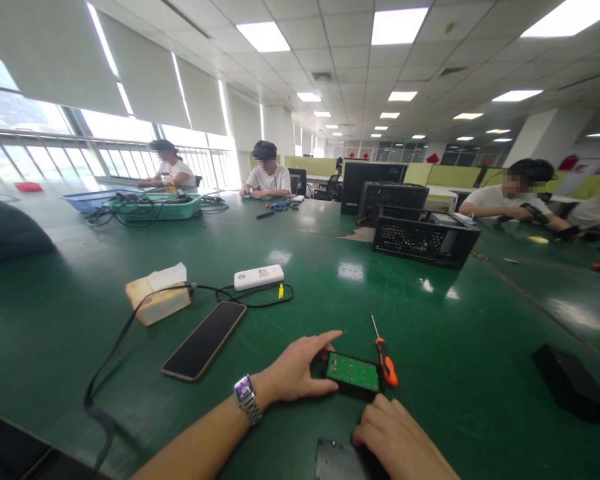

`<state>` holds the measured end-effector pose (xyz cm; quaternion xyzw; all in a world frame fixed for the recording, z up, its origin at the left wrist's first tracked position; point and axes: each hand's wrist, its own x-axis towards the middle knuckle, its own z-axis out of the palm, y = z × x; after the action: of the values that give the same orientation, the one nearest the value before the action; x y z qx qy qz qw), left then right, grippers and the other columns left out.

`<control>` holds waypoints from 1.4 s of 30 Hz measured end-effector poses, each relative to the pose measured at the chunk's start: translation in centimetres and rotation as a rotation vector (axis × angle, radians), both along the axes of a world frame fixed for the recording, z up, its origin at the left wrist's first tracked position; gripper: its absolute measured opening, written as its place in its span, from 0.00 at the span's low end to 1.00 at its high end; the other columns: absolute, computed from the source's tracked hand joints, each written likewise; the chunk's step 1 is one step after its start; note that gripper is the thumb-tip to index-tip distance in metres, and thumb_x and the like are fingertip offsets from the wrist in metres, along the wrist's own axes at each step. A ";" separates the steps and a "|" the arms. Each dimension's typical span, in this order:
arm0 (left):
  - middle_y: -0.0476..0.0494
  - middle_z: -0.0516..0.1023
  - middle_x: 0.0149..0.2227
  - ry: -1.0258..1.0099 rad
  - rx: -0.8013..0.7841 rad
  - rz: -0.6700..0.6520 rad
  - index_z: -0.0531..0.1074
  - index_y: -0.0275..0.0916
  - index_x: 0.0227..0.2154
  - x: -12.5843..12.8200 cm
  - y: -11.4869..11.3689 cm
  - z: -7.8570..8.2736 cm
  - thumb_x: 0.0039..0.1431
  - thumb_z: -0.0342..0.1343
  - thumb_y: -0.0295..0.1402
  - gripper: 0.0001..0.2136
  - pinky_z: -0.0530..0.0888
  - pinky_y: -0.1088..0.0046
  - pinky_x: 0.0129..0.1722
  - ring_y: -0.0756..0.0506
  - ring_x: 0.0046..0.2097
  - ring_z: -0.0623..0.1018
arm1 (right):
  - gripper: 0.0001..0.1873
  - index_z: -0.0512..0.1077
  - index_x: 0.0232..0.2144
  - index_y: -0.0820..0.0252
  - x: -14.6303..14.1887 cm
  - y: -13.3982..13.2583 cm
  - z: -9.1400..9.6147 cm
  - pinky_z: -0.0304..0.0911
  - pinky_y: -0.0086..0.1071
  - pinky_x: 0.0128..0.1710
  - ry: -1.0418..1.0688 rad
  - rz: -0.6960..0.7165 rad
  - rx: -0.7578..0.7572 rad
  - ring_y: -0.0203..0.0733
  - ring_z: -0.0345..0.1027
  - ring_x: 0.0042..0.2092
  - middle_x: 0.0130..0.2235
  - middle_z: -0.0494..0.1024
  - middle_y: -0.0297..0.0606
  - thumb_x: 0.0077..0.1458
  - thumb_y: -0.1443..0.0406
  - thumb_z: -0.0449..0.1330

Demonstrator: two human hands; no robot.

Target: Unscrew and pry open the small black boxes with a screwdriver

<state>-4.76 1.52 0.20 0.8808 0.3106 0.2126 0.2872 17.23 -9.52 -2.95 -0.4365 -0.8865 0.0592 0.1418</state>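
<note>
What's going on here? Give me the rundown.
At a green table, a person's left hand holds the left end of a small black case with a green circuit board showing inside. The right hand is curled beside a dark panel; its grip can't be made out. A screwdriver lies right of the case, untouched.

Beside your left hand [297, 367], the circuit board [353, 371] was green, its case [355, 391] black; beyond your right hand [393, 427], the screwdriver [387, 365] was orange and black; under both hands, the table [460, 373] was green.
</note>
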 end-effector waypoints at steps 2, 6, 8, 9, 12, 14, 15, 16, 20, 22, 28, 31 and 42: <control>0.43 0.74 0.48 -0.001 0.002 -0.002 0.54 0.45 0.62 0.0 0.0 0.0 0.47 0.66 0.37 0.40 0.69 0.61 0.51 0.40 0.47 0.74 | 0.06 0.71 0.32 0.56 -0.2 0.0 0.5 0.54 0.32 0.34 -0.004 -0.058 -0.117 0.43 0.67 0.37 0.35 0.76 0.34 0.49 0.66 0.64; 0.41 0.72 0.50 -0.033 0.006 -0.050 0.53 0.44 0.63 0.0 0.1 0.0 0.47 0.67 0.41 0.41 0.69 0.61 0.52 0.40 0.48 0.73 | 0.14 0.72 0.36 0.55 0.0 -0.3 1.3 0.60 0.34 0.38 0.057 -0.134 -0.257 0.45 0.69 0.37 0.36 0.77 0.35 0.44 0.62 0.67; 0.40 0.71 0.52 -0.082 0.028 -0.083 0.53 0.43 0.62 -0.1 0.2 0.0 0.49 0.65 0.44 0.40 0.69 0.61 0.52 0.40 0.49 0.73 | 0.19 0.72 0.42 0.53 0.4 -0.5 1.6 0.62 0.35 0.43 0.139 -0.081 -0.275 0.46 0.71 0.41 0.41 0.79 0.35 0.44 0.64 0.67; 0.39 0.71 0.52 -0.119 0.054 -0.096 0.54 0.42 0.62 -0.2 0.3 0.0 0.51 0.62 0.46 0.38 0.69 0.61 0.52 0.40 0.49 0.72 | 0.21 0.72 0.44 0.52 0.6 -0.6 1.7 0.62 0.35 0.46 0.187 -0.054 -0.276 0.46 0.71 0.44 0.44 0.79 0.35 0.45 0.66 0.65; 0.36 0.70 0.52 -0.243 0.211 -0.110 0.60 0.40 0.58 -0.3 0.2 0.4 0.58 0.53 0.50 0.30 0.68 0.60 0.52 0.39 0.51 0.71 | 0.19 0.71 0.47 0.55 1.3 -0.6 2.0 0.64 0.32 0.47 0.328 -0.085 -0.215 0.45 0.73 0.47 0.47 0.78 0.39 0.50 0.68 0.59; 0.35 0.71 0.50 -0.292 0.364 -0.111 0.63 0.39 0.56 0.0 -0.3 1.0 0.57 0.52 0.54 0.30 0.69 0.60 0.50 0.39 0.49 0.72 | 0.16 0.72 0.46 0.56 1.6 -0.4 2.0 0.66 0.33 0.45 0.431 -0.187 -0.139 0.45 0.74 0.46 0.46 0.79 0.41 0.53 0.65 0.57; 0.35 0.72 0.48 -0.297 0.445 -0.122 0.64 0.39 0.55 0.3 -0.7 1.4 0.55 0.53 0.56 0.32 0.69 0.60 0.48 0.39 0.47 0.73 | 0.15 0.72 0.45 0.56 1.7 -0.4 1.9 0.67 0.33 0.44 0.478 -0.235 -0.111 0.46 0.74 0.45 0.45 0.80 0.41 0.54 0.64 0.57; 0.35 0.73 0.47 -0.283 0.514 -0.143 0.64 0.38 0.55 0.8 -1.2 1.7 0.52 0.56 0.57 0.33 0.69 0.60 0.47 0.38 0.47 0.73 | 0.15 0.71 0.45 0.56 1.7 -0.3 1.7 0.67 0.34 0.44 0.521 -0.274 -0.096 0.46 0.74 0.45 0.44 0.80 0.41 0.54 0.63 0.57; 0.37 0.78 0.42 -0.221 0.700 -0.186 0.63 0.36 0.54 2.9 -3.5 2.7 0.52 0.55 0.57 0.34 0.68 0.63 0.43 0.41 0.41 0.75 | 0.15 0.69 0.47 0.54 1.5 -0.2 1.1 0.68 0.35 0.44 0.695 -0.274 -0.128 0.45 0.73 0.44 0.44 0.78 0.40 0.57 0.61 0.55; 0.40 0.79 0.40 -0.189 0.734 -0.153 0.64 0.36 0.53 3.8 -4.3 2.7 0.58 0.53 0.52 0.27 0.68 0.65 0.41 0.42 0.40 0.75 | 0.14 0.68 0.48 0.54 1.4 -0.1 1.0 0.67 0.34 0.45 0.787 -0.241 -0.156 0.44 0.72 0.45 0.45 0.77 0.41 0.60 0.61 0.53; 0.40 0.79 0.41 -0.231 0.720 -0.108 0.62 0.36 0.55 4.3 -4.3 1.5 0.62 0.53 0.42 0.22 0.70 0.68 0.35 0.45 0.37 0.76 | 0.13 0.65 0.49 0.52 1.6 0.2 0.4 0.68 0.31 0.43 0.934 -0.271 -0.137 0.43 0.72 0.44 0.44 0.75 0.40 0.61 0.60 0.54; 0.40 0.79 0.39 -0.292 0.714 -0.096 0.61 0.37 0.55 4.2 -4.2 1.5 0.58 0.55 0.35 0.23 0.72 0.66 0.36 0.44 0.37 0.77 | 0.22 0.61 0.52 0.53 1.8 0.2 0.2 0.69 0.32 0.39 0.969 -0.176 -0.083 0.44 0.72 0.41 0.42 0.75 0.41 0.58 0.54 0.56; 0.39 0.75 0.45 -0.643 0.498 -0.100 0.57 0.45 0.54 3.8 -4.4 0.9 0.46 0.57 0.28 0.30 0.78 0.65 0.39 0.41 0.42 0.78 | 0.09 0.68 0.36 0.55 0.9 0.5 2.9 0.66 0.42 0.48 0.578 -0.037 0.386 0.52 0.66 0.53 0.54 0.68 0.46 0.50 0.66 0.62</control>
<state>-0.94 -2.90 1.11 0.8261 0.1007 0.5316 0.1576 18.08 -9.03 -0.01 -0.3826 -0.7965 0.0091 0.4681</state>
